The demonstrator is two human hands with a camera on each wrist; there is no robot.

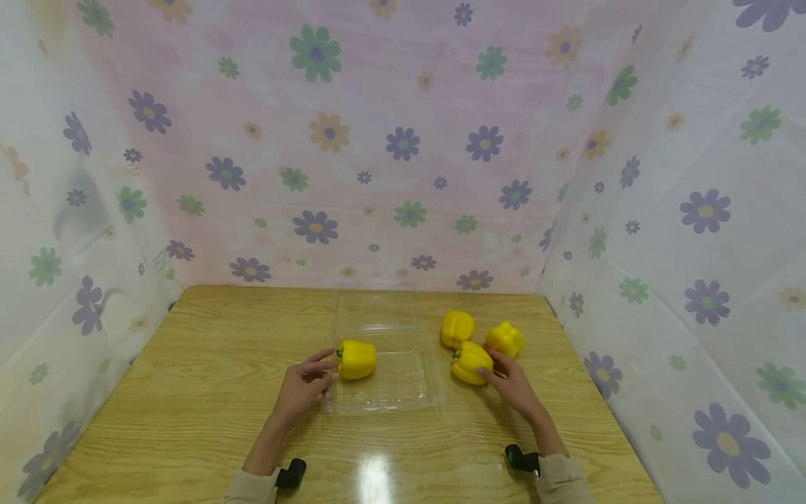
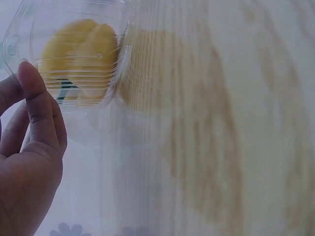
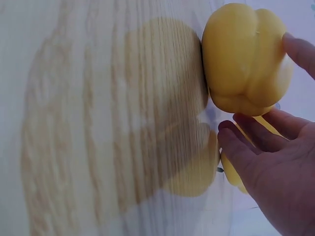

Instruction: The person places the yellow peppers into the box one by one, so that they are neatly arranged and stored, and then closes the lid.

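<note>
Head view shows the glossy yellow bell pepper (image 1: 471, 362) that my right grip (image 1: 515, 390) holds on the pale wooden bench (image 1: 220, 357), probably light, firm and slippery, best taken across its sides, while my left grip (image 1: 299, 387) pinches the clear plastic hinged container (image 1: 403, 381) with another yellow pepper (image 1: 358, 360) inside.

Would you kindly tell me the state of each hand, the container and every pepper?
Left hand: pinching the clear container's left edge
Right hand: thumb and fingers around the near right pepper
Clear container: open, lid folded back
Pepper in the container: lying on its side, stem leftward
Near right pepper: tilted, stem leftward
Back pepper: not held
Far right pepper: not held
</note>
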